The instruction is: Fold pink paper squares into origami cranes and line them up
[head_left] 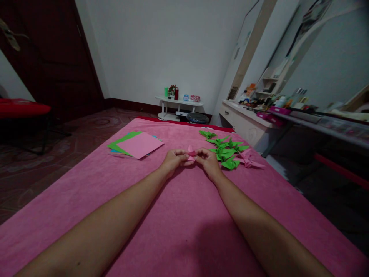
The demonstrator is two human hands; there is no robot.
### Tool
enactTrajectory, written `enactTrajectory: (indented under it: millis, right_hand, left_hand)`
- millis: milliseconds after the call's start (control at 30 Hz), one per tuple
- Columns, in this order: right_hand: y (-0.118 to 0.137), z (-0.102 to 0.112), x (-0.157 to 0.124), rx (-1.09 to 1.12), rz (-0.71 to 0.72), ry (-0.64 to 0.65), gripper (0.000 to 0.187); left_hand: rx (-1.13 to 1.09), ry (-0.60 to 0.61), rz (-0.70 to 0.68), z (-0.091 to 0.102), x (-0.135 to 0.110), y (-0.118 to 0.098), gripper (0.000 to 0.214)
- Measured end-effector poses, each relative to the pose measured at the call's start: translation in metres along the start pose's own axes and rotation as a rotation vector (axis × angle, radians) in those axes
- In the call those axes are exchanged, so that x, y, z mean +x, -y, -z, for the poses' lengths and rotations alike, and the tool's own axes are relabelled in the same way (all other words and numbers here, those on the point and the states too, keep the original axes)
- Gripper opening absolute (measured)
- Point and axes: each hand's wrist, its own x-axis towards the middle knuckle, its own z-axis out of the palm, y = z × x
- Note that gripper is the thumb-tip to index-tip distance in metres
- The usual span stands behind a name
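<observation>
Between my two hands is a small folded pink origami paper, held just above the middle of the pink cloth. My left hand pinches its left side with thumb and fingers. On its right side, my right hand grips it the same way. The fingers cover parts of the folds. Close to the right hand lie several green paper cranes in a group, with a pink paper crane at its right edge. Off to the left rests a stack of square paper sheets, pink on top, green and blue beneath.
Beyond the cloth's far edge, a low white table stands against the wall with a green cup, flowers and small items. A cluttered white dressing table runs along the right. At left are a red stool and a dark door.
</observation>
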Motion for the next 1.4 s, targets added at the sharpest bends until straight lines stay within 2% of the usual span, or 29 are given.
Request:
enactTrajectory:
  millis: [133,467,633,833,967,1167,1400]
  right_hand:
    - [0.0032,-0.0005,-0.0009,0.035,-0.053,0.022,0.008]
    - [0.0048,0.0008,-0.0021,0.04,-0.052,-0.007,0.012]
    - [0.0033,0.0016,-0.0011,0.03,-0.052,-0.009,0.014]
    - [0.0042,0.0012,-0.0022,0.118,-0.151,0.016,0.012]
    - [0.0054,-0.0021,-0.0038,0.225,-0.233,0.037,0.011]
    - [0.0051,-0.0055,-0.0041,0.232,-0.271,0.006,0.019]
    - [0.0082,-0.0056,-0.0049,0.213,-0.304,0.02,0.02]
  left_hand:
    - [0.025,0.022,-0.021,0.0013,0.0002,-0.0005,0.015]
    - [-0.012,-0.01,0.031,-0.0006,0.0003,-0.0043,0.012]
    - [-0.02,0.02,0.039,0.0006,0.0,-0.0042,0.01]
    - [0.04,0.047,0.0,0.0036,0.0007,-0.0017,0.012]
    - [0.109,0.018,-0.052,0.0013,-0.0003,-0.0021,0.016]
    - [0.155,0.002,-0.098,-0.0039,-0.0034,-0.0063,0.01]
    - [0.148,0.033,-0.068,0.0019,-0.0003,-0.0022,0.012]
